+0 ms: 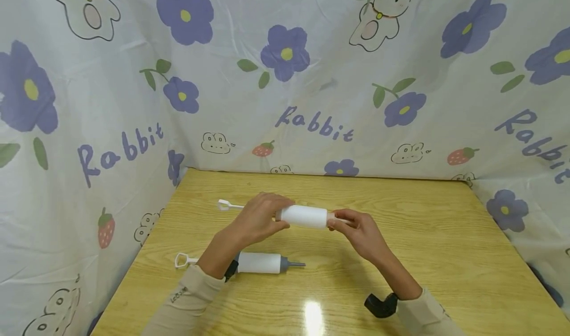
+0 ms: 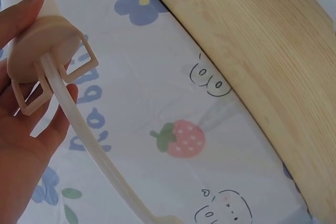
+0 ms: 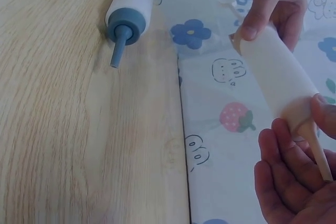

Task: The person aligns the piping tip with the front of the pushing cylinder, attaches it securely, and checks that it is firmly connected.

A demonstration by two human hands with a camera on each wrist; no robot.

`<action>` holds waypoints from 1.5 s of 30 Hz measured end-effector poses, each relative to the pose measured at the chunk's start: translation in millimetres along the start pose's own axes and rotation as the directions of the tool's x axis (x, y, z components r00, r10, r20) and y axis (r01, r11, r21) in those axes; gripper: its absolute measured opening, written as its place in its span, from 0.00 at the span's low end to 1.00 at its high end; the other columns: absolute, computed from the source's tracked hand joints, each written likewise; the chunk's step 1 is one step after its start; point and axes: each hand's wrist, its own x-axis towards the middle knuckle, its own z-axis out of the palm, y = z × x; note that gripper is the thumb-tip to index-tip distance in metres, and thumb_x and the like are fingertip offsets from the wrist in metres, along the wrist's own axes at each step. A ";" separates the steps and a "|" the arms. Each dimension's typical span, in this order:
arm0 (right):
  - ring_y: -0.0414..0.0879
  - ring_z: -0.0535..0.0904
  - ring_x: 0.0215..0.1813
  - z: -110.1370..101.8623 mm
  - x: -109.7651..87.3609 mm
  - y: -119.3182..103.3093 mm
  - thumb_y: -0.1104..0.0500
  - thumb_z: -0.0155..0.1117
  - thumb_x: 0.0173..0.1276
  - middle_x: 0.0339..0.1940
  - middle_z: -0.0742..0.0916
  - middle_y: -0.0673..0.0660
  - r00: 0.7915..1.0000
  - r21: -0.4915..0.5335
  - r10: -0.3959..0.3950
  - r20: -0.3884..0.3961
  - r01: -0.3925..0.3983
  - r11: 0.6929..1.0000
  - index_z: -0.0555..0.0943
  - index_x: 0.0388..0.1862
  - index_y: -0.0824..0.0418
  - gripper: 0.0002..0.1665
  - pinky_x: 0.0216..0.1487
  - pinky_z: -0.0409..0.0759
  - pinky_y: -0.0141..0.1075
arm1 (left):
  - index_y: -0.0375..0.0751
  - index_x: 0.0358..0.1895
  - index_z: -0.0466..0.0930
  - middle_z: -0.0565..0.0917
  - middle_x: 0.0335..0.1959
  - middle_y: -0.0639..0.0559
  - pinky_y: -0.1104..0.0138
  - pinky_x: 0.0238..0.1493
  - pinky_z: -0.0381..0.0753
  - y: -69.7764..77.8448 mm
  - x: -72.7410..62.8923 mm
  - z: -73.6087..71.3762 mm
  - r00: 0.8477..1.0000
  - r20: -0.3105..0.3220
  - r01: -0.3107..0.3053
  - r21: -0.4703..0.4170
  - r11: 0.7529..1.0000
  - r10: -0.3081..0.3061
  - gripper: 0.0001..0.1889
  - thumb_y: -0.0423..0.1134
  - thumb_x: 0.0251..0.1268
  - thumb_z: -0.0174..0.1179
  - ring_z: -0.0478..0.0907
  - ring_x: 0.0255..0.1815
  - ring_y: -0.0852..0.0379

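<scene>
A large plunger syringe (image 1: 307, 216) with a white barrel and beige end caps is held level above the table. My left hand (image 1: 260, 219) grips its plunger end; the left wrist view shows the beige cap (image 2: 44, 45) with two finger loops and the long pale plunger rod (image 2: 86, 129). At the other end, my right hand (image 1: 362, 232) pinches the beige nozzle cap between thumb and fingers. In the right wrist view the nozzle (image 3: 317, 153) points down across the right palm. A second syringe (image 1: 260, 263), with grey-blue caps, lies on the table, partly hidden behind my left wrist.
The wooden table (image 1: 427, 257) has its far edge against a hanging cloth (image 1: 311, 93) printed with flowers and rabbits. This cloth also stands along the left and right sides. The grey-blue nozzle (image 1: 296, 264) of the lying syringe points right.
</scene>
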 end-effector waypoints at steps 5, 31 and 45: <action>0.58 0.87 0.60 0.1 0.6 -0.2 0.46 0.66 0.76 0.62 0.86 0.65 1.000 0.001 0.004 -0.007 -0.004 1.000 0.79 0.68 0.64 0.31 0.63 0.83 0.57 | 0.40 0.59 0.85 0.88 0.58 0.46 0.49 0.64 0.81 0.5 1.0 0.2 1.000 -0.006 0.012 0.021 1.000 -0.012 0.26 0.38 0.56 0.79 0.84 0.61 0.45; 0.53 0.87 0.54 -9.3 2.8 11.2 0.45 0.56 0.82 0.55 0.91 0.57 0.994 -0.049 -0.093 -0.057 0.090 0.995 0.78 0.69 0.56 0.25 0.56 0.84 0.36 | 0.45 0.57 0.87 0.89 0.54 0.50 0.45 0.71 0.67 -9.9 4.8 -4.6 0.997 -0.066 -0.033 0.162 0.986 0.044 0.28 0.44 0.51 0.81 0.85 0.58 0.50; 0.48 0.87 0.53 -14.1 -2.5 18.1 0.47 0.56 0.82 0.56 0.90 0.56 0.994 -0.018 -0.093 -0.055 0.092 0.996 0.79 0.68 0.57 0.24 0.57 0.85 0.39 | 0.43 0.57 0.87 0.89 0.56 0.49 0.43 0.75 0.64 -38.0 0.0 -2.1 0.998 0.009 0.056 0.168 0.984 -0.059 0.27 0.43 0.52 0.81 0.85 0.60 0.49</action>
